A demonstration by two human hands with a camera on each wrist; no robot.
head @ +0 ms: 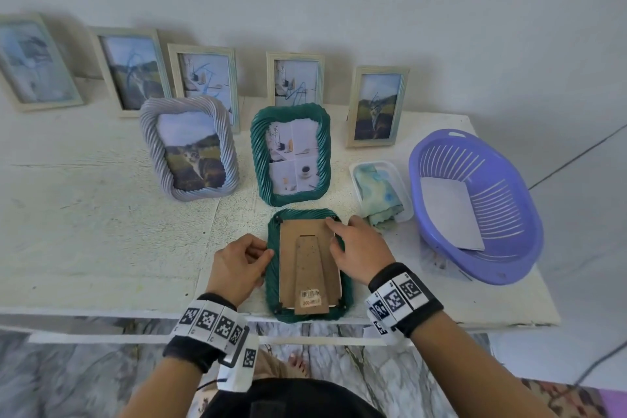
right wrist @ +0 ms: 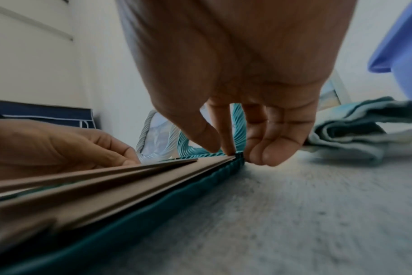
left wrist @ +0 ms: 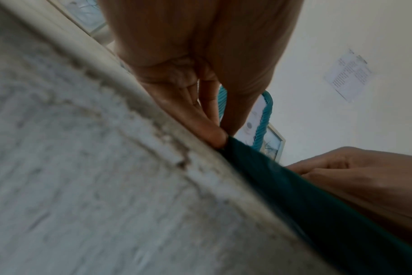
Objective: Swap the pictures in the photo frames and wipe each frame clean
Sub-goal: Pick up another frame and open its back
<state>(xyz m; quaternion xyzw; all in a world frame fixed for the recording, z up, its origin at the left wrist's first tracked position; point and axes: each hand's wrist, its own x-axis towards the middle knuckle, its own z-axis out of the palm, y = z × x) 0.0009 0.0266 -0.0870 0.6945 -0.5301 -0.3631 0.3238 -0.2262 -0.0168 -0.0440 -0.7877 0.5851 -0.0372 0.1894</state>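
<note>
A green rope-edged frame (head: 345,282) lies face down at the table's front edge, its brown backing board (head: 305,237) and folded stand facing up. My left hand (head: 266,253) pinches the frame's left edge (left wrist: 282,186), thumb and fingers (left wrist: 212,134) meeting there. My right hand (head: 334,234) is at the far right corner, index fingertip (right wrist: 228,150) and thumb on the board's corner (right wrist: 223,160), the other fingers curled on the table beside it. A second green frame (head: 290,154) and a lilac frame (head: 191,153) with a cat picture stand upright behind.
A clear tub (head: 403,187) holding a blue-green cloth (head: 380,193) sits to the right of the frames. Further right is a purple basket (head: 515,248) with a grey sheet inside. Several pale frames (head: 376,107) lean along the wall at the back. The table's front edge (head: 135,310) runs just under my wrists.
</note>
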